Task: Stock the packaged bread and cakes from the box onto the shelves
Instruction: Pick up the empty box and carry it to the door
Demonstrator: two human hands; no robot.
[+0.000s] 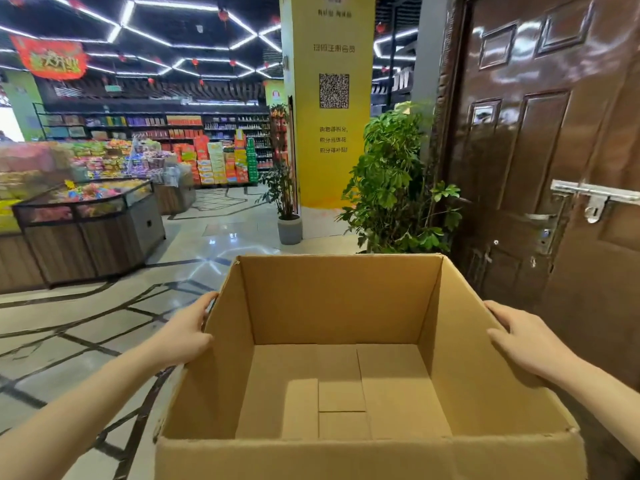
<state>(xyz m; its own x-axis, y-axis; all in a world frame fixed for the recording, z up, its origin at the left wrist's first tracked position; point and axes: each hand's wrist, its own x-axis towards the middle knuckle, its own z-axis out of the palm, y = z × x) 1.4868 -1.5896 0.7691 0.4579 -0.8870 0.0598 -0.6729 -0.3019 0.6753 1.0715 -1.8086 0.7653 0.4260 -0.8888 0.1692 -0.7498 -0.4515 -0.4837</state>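
A brown cardboard box [332, 299] is held up in front of me, its top open and nothing inside. My left hand [183, 332] grips its left wall, thumb over the rim. My right hand [523, 337] holds the right wall, fingers lying along the outside near the rim. No packaged bread or cakes show in view.
A dark brown door [554, 150] with a metal latch [595, 199] stands close on the right. Potted plants [394, 181] and a yellow pillar [329, 109] lie ahead. A wooden display counter [90, 233] of sweets is on the left, stocked shelves [214, 143] beyond, tiled floor between.
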